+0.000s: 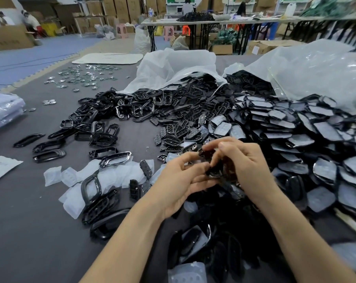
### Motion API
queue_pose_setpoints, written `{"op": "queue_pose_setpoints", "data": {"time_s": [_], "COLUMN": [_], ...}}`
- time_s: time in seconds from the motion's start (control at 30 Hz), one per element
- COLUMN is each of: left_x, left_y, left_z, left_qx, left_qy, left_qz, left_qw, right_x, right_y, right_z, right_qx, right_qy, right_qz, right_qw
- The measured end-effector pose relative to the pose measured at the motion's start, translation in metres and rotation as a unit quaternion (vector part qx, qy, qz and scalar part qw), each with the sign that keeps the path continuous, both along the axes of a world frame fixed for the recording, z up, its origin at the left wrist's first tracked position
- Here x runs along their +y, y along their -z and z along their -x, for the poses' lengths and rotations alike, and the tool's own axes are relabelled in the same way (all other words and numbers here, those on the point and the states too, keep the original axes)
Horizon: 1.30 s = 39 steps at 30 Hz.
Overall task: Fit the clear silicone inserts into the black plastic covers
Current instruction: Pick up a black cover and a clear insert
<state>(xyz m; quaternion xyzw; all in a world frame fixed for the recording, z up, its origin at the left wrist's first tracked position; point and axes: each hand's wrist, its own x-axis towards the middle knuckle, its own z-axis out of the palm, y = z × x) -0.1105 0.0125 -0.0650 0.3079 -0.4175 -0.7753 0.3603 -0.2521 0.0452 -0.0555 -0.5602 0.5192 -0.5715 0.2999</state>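
Note:
Both my hands meet over the middle of the grey work surface. My left hand (181,178) and my right hand (240,162) together grip one black plastic cover (213,170), with fingers curled round it from both sides. Most of the cover is hidden by my fingers, and I cannot tell whether an insert sits in it. Loose clear silicone inserts (85,176) lie on the surface to the left of my hands. A heap of covers with inserts fitted (295,127) spreads to the right.
A big pile of bare black covers and frames (152,107) spills from white plastic bags (181,64) at the back. Small shiny round parts (81,78) are scattered far left. Black parts (203,242) lie close in front of me. People work at tables behind.

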Motion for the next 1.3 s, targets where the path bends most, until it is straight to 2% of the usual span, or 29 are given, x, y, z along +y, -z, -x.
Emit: {"op": "queue_pose_setpoints", "data": {"time_s": [0.07, 0.13, 0.2, 0.27, 0.33, 0.43, 0.5, 0.57, 0.8, 0.9, 1.07, 1.13, 1.3], "left_x": [-0.001, -0.004, -0.011, -0.021, -0.03, -0.036, -0.039, -0.04, -0.036, -0.035, -0.03, -0.027, -0.026], "left_y": [0.002, 0.003, 0.003, 0.002, 0.002, 0.004, 0.007, 0.008, 0.007, 0.009, 0.018, 0.02, 0.021], "left_z": [0.001, 0.0, -0.006, -0.017, -0.028, -0.036, -0.036, -0.035, -0.029, -0.026, -0.016, -0.014, -0.013], "left_qx": [-0.005, -0.011, -0.019, -0.024, -0.016, 0.0, 0.004, 0.006, 0.022, 0.012, -0.046, -0.056, -0.092], "left_qy": [-0.028, -0.086, -0.178, -0.287, -0.38, -0.453, -0.474, -0.474, -0.453, -0.405, -0.274, -0.244, -0.237], "left_qz": [0.036, 0.074, 0.094, 0.095, 0.098, 0.116, 0.122, 0.121, 0.119, 0.096, 0.1, 0.102, 0.107], "left_qw": [0.999, 0.993, 0.979, 0.953, 0.92, 0.884, 0.872, 0.872, 0.883, 0.909, 0.955, 0.963, 0.961], "right_x": [0.001, 0.001, 0.0, -0.001, -0.002, -0.001, -0.001, -0.002, -0.004, -0.002, -0.003, -0.002, 0.001], "right_y": [-0.001, 0.0, 0.002, 0.005, 0.011, 0.023, 0.029, 0.031, 0.031, 0.031, 0.029, 0.027, 0.017], "right_z": [-0.002, -0.003, -0.001, 0.002, -0.001, -0.02, -0.032, -0.037, -0.035, -0.035, -0.036, -0.035, -0.026], "right_qx": [0.077, 0.075, 0.064, 0.139, 0.269, 0.421, 0.476, 0.499, 0.434, 0.374, 0.329, 0.272, 0.056], "right_qy": [0.02, 0.01, 0.02, 0.054, 0.062, -0.004, -0.036, -0.035, 0.025, 0.02, 0.017, 0.048, 0.156], "right_qz": [0.008, 0.026, 0.046, 0.032, 0.011, -0.011, -0.027, -0.035, 0.032, 0.038, 0.027, 0.016, 0.017], "right_qw": [0.997, 0.997, 0.997, 0.988, 0.961, 0.907, 0.878, 0.865, 0.9, 0.927, 0.944, 0.961, 0.986]}}
